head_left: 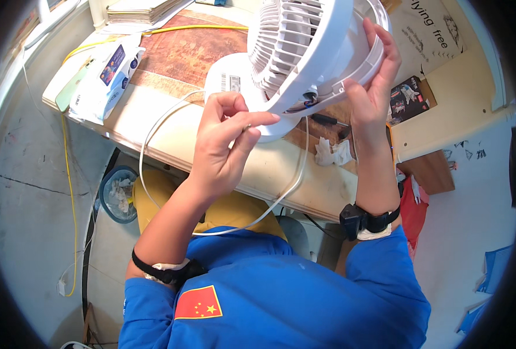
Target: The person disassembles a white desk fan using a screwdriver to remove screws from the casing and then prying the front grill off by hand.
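Worktop (171, 125), cream-edged: white fan base (229, 78), wipes packet (108, 75), yellow cable (194, 27), crumpled tissue (333, 152), screwdriver (328, 120).

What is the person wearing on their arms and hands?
The hands, left hand and right hand, are bare, with no gloves. Each wrist has a black strap with a white pad under it; the right one carries a small black box. The sleeves are bright blue.

I see my own bright blue short sleeves, the left one bearing a red flag patch with yellow stars. A black strap with a white pad circles my left forearm; my right wrist carries a black band with a small black box.
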A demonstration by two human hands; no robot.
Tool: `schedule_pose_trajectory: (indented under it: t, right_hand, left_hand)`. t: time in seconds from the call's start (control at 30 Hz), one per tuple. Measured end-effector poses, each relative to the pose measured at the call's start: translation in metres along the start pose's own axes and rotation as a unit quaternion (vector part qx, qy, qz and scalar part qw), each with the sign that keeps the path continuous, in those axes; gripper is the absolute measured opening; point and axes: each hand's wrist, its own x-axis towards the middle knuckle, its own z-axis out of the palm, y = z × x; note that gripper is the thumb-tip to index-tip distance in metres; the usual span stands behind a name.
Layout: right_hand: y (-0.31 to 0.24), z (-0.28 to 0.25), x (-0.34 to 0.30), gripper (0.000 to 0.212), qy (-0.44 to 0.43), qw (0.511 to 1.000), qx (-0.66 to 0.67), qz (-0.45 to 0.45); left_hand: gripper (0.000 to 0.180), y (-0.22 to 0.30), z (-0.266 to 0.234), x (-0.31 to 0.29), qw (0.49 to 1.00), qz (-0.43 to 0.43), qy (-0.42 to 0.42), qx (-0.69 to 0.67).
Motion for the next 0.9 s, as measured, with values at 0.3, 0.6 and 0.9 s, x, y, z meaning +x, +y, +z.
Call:
schedule_pose_trajectory:
  t: [0.3,0.6,0.9]
  right_hand:
    - [0.003,-0.001,-0.002,0.080,0.001,0.999,0.033,-0.004]
    - [0.006,-0.002,-0.003,0.080,0.003,1.000,0.025,-0.012]
    - [0.003,-0.001,-0.002,0.081,0.013,1.000,0.010,0.000]
  left_hand:
    - [0.023,-0.006,0.001,0.001,0.985,0.060,0.024,-0.159]
    - [0.025,-0.014,0.011,0.002,0.994,0.055,0.073,-0.058]
    - [0.021,-0.014,0.024,0.009,0.990,0.022,0.102,-0.097]
